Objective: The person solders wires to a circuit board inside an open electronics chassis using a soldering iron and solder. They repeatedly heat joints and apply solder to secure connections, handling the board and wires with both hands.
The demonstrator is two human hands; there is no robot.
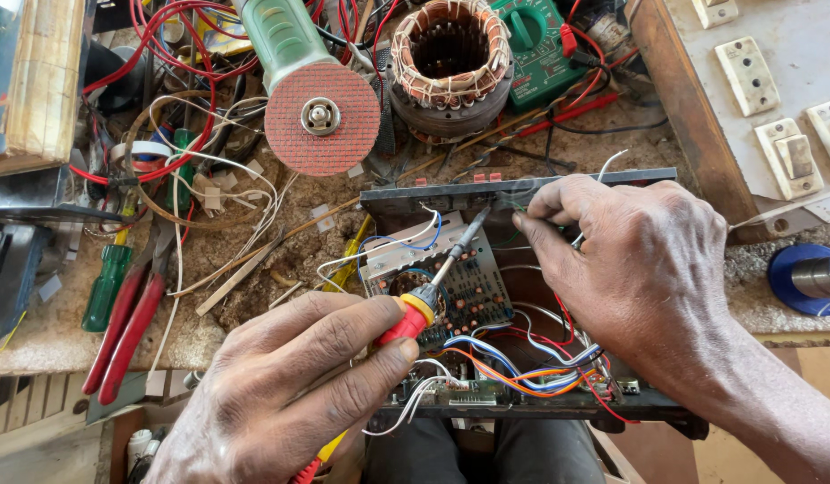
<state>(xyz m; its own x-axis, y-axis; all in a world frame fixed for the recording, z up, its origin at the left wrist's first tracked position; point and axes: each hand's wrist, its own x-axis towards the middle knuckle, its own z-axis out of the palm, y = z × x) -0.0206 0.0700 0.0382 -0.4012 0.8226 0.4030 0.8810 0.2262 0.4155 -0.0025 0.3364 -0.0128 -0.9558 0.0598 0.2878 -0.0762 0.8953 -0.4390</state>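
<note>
1. Plainly, a soldering iron (433,291) with a red and yellow handle is held closed in the left hand (298,394), its tip brought up to the rear wall of an open black chassis (522,190) at the near edge of the table (289,255).
2. A thin white wire (601,168) is pinched between the fingertips of the right hand (643,269), just beside the iron's tip.
3. Fingers could be burned, it is judged, since they are kept so near the hot tip.
4. Insulation of the orange, blue and white wire bundle (531,363) could be scorched if the iron's shaft were let sink.
5. Inside the chassis a circuit board (451,287) and loose wiring are contained.
6. Behind it, an angle grinder (312,90), a wound stator (451,58), a green multimeter (536,40) and red pliers (128,323) are crowded together, so something could be snagged.
</note>
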